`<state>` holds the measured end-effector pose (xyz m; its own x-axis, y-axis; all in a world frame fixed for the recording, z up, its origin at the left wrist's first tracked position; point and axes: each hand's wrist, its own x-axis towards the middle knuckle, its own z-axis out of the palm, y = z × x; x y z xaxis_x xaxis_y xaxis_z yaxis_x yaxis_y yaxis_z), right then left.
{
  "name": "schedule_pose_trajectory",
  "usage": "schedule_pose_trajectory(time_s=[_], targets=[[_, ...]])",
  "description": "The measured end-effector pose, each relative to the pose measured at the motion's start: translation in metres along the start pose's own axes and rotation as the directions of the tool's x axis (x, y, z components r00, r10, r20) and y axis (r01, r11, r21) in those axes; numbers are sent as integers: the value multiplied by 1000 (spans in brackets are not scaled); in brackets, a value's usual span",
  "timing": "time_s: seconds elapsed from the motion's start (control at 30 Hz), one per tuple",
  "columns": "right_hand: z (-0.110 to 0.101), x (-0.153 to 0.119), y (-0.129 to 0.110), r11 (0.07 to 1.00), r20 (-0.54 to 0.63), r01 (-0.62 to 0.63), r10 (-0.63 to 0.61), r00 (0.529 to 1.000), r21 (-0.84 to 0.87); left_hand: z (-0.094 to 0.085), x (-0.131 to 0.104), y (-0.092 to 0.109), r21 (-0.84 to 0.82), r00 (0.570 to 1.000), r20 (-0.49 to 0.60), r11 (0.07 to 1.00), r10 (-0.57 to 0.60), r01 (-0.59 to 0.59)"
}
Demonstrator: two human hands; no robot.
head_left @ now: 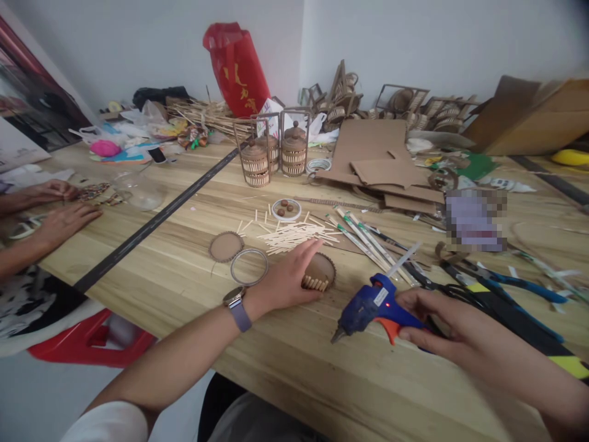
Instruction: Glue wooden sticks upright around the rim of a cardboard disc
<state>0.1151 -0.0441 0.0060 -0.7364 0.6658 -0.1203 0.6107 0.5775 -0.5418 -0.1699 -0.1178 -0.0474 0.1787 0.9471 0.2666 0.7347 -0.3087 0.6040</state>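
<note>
My left hand point(289, 276), with a watch at the wrist, is at the left side of a round brown base point(324, 268) that carries a short row of small wooden sticks along its near edge. Its thumb and fingers are around that base. My right hand point(437, 322) is closed on a blue glue gun point(377, 307) with an orange trigger, its nozzle pointing down left over the table. Loose pale sticks point(294, 236) lie in a pile behind my left hand. A second brown disc point(226, 246) and a ring point(249, 266) are left of the hand.
Small brown balls sit in a white dish point(286, 210). Behind stand miniature baskets point(294, 150), cardboard point(368, 147) and a red bag point(239, 70). Pliers point(524, 285) and wrapped chopsticks point(363, 236) lie right. Another person's hands point(69, 215) work at the far left.
</note>
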Motion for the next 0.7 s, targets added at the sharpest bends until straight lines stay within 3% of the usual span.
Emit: schedule_pose_trajectory(time_s=[0.2, 0.43, 0.7], targets=[[2, -5, 6, 978, -39, -46, 55, 998, 202, -1, -1, -2, -10, 1000, 6, 1000, -3, 3], [22, 9, -2, 956, -70, -59, 83, 994, 288, 0, -1, -8, -8, 1000, 11, 1000, 20, -20], [41, 17, 1, 982, -17, 25, -22, 1000, 187, -1, 0, -7, -1, 999, 16, 1000, 30, -30]])
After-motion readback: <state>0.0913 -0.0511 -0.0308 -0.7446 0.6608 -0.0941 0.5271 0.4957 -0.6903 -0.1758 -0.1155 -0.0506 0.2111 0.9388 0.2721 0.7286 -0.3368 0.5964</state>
